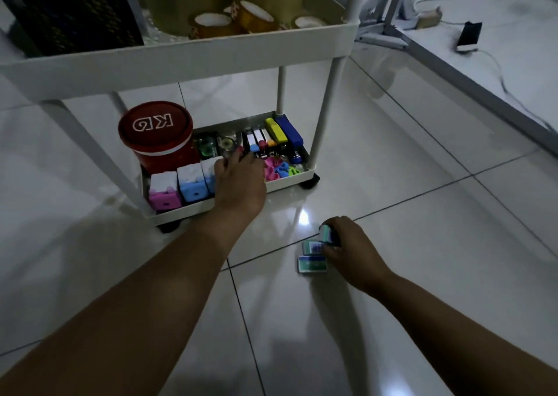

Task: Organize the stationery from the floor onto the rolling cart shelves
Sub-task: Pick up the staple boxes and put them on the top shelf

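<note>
A white rolling cart (193,54) stands on the tiled floor. My left hand (238,181) reaches into its bottom shelf (290,184) and pinches a small item between a white box (208,166) and the row of staplers (271,139); what it holds is hidden. My right hand (347,244) is on the floor in front of the cart, fingers curled round a small teal box (326,233). Two more small teal boxes (312,264) lie on the tile just left of that hand.
The bottom shelf also holds a red round tub (157,129), pink and blue sharpener boxes (178,188), tape dispensers (211,145) and coloured clips (280,169). Tape rolls (235,18) and a dark box (66,9) fill the upper shelf. A phone on a cable (468,37) lies far right.
</note>
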